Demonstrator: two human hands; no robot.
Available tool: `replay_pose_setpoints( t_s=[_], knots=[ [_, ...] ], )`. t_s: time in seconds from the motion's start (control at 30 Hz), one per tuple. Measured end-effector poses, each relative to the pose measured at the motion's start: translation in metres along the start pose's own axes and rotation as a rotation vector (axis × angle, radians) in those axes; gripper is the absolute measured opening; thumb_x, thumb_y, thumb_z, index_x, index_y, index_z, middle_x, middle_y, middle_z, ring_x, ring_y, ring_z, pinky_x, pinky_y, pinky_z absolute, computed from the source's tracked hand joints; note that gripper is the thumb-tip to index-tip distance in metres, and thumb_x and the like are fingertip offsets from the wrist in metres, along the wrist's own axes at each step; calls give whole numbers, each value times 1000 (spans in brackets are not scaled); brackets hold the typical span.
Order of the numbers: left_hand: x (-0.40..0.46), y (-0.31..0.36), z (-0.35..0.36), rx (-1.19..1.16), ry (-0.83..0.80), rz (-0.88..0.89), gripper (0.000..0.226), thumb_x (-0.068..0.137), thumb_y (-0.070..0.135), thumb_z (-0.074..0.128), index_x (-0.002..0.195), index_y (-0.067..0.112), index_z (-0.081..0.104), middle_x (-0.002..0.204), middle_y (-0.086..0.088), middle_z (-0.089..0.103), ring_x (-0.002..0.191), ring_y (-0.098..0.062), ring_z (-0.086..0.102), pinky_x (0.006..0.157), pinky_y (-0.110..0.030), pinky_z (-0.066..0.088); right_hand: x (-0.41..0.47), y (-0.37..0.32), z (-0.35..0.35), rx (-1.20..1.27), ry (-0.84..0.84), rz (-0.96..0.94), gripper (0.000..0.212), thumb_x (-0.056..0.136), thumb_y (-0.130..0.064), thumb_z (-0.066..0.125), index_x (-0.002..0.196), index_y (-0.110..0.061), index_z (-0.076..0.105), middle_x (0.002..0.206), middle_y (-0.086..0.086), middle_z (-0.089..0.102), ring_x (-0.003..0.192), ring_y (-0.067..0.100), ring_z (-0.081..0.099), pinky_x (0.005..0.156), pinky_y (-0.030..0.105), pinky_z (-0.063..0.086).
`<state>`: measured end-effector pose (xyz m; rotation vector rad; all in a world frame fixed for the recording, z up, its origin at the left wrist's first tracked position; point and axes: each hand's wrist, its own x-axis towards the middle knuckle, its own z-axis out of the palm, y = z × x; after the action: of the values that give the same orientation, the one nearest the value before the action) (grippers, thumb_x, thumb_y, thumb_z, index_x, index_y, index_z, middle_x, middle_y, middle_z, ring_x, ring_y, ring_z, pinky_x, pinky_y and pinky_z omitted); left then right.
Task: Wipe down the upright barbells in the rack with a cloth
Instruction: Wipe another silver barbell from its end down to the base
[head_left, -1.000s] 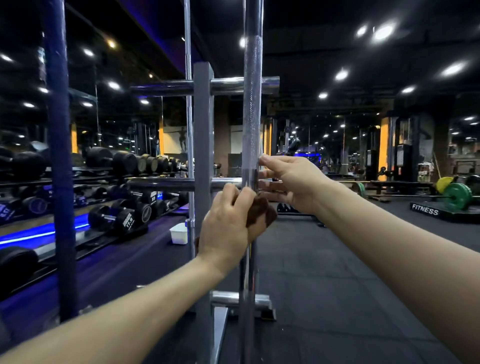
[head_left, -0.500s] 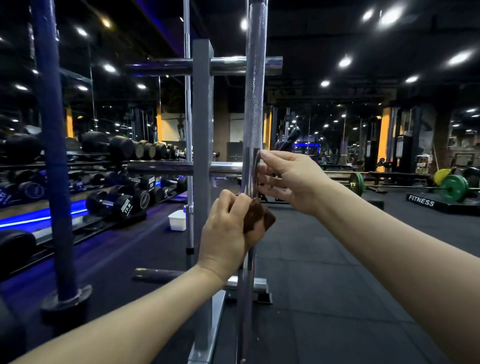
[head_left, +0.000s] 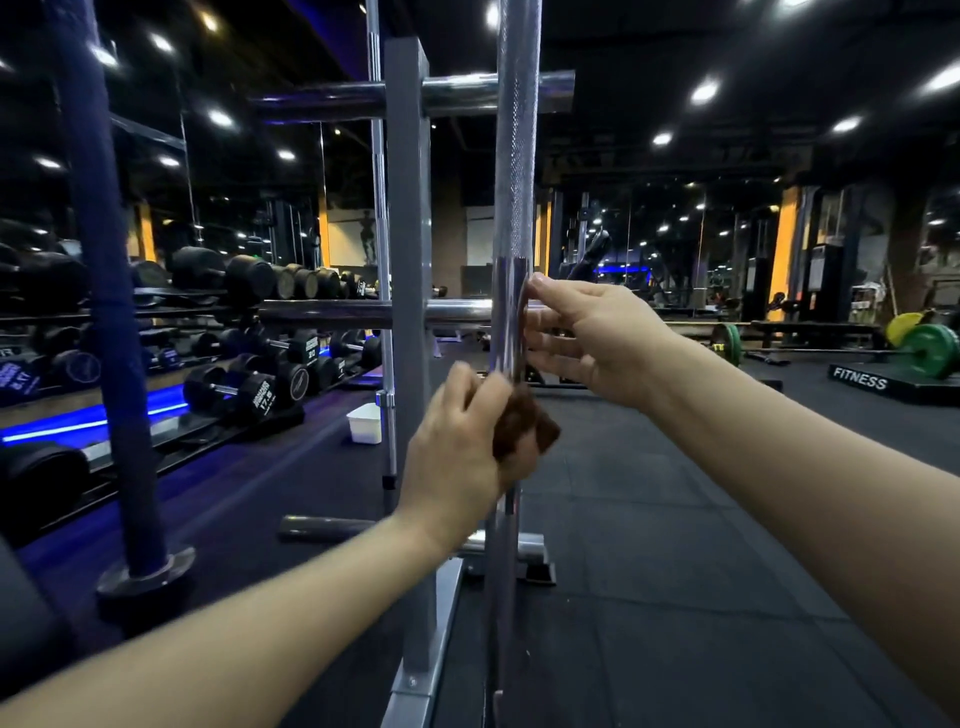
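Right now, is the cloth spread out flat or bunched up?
Bunched up. The brown cloth is wadded in the left hand, pressed against the upright barbell; only a crumpled lump shows past the fingers.

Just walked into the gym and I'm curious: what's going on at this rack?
A person is wiping an upright barbell standing in the rack. The left hand grips a brown cloth wrapped against the bar, below its knurled part. The right hand steadies the bar just above, fingertips on the smooth steel. A second upright bar stands behind the rack post.
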<state>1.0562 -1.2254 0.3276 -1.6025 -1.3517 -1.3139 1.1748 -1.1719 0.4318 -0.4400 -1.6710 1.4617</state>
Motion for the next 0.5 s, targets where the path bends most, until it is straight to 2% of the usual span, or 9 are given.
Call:
replay_pose_setpoints(
  t_s=[0.17, 0.27, 0.4, 0.5],
  knots=[
    [-7, -1, -3, 41, -62, -40, 31, 71, 50, 49, 90, 28, 38, 91, -1, 41, 80, -29, 55, 56, -33, 42, -11, 11, 5, 51, 12, 11, 26, 96, -29, 54, 77, -15, 63, 56, -4, 62, 50, 6, 58, 54, 18, 53],
    [29, 8, -14, -12, 61, -77, 29, 75, 51, 46, 92, 28, 39, 91, 4, 36, 81, -24, 52, 58, -35, 44, -12, 5, 5, 49, -8, 6, 28, 96, -29, 54, 73, -15, 63, 53, -6, 62, 49, 7, 60, 50, 18, 53],
    [60, 15, -14, 22, 156, -76, 29, 77, 46, 48, 95, 24, 41, 93, 2, 36, 83, -27, 53, 57, -34, 41, -7, 2, 2, -7, 7, -10, 31, 94, -34, 57, 68, -18, 65, 58, -5, 65, 62, 13, 62, 63, 29, 58],
    [26, 7, -2, 43, 115, -43, 28, 77, 45, 50, 91, 24, 37, 92, -5, 42, 79, -30, 54, 53, -36, 44, -7, 10, -1, 30, 2, 4, 25, 94, -31, 56, 75, -19, 67, 61, -7, 65, 59, 8, 60, 64, 24, 52]
  ],
)
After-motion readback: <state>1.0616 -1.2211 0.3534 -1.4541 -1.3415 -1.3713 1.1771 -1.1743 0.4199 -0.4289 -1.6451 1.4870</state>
